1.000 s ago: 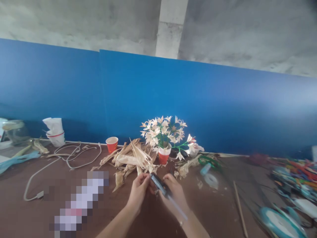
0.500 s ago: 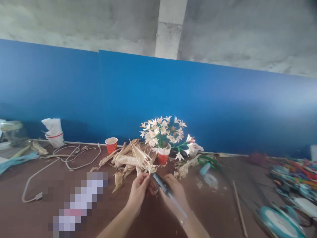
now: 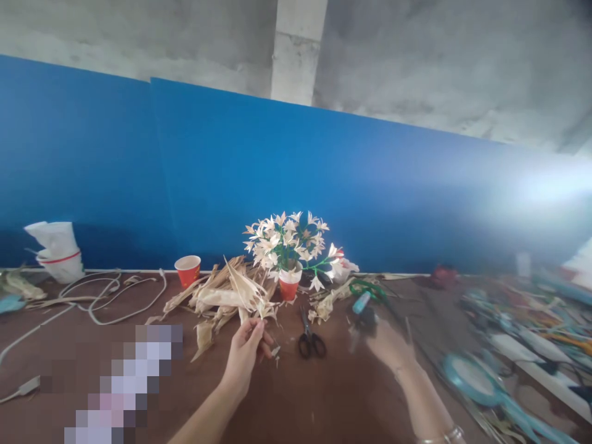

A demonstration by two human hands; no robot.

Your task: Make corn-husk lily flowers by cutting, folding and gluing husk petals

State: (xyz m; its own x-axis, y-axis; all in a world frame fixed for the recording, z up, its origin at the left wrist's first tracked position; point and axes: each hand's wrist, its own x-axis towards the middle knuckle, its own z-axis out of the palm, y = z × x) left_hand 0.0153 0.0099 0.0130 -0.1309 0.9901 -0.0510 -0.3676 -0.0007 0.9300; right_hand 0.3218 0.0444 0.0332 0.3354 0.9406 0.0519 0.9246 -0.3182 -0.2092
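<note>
- One white cup ringed with a red band (image 3: 60,265) stands at the far left, crumpled white paper (image 3: 56,238) rising out of it.
- Next comes a red paper cup with a pale rim (image 3: 187,273), upright near the blue partition (image 3: 240,160).
- Dry, straw-coloured husk strips (image 3: 217,299) lie in a loose pile on the dark brown table (image 3: 314,401); these look unworked.
- The person's left hand (image 3: 245,348) is just in front of the pile, thumb and forefinger pressed together, apparently pinching a small cream husk flower (image 3: 262,310) at their tips. It overlaps the pile in view, so its outline is hard to tell.
- Behind and to the right, many cream, pointed-petal flowers on green stems (image 3: 287,240) stand in a red-and-white cup (image 3: 289,290). That bunch seems well advanced; the pinched piece is apart from it, and how many more are left cannot be told.
- Black-handled scissors (image 3: 311,344) lie untouched between the hands, blades pointing away.
- The person's right hand (image 3: 392,346) is blurred beside a dark object (image 3: 368,320); whether its fingers grip that cannot be told.
- Farther right lies a flat teal ribbon spool (image 3: 472,379).
</note>
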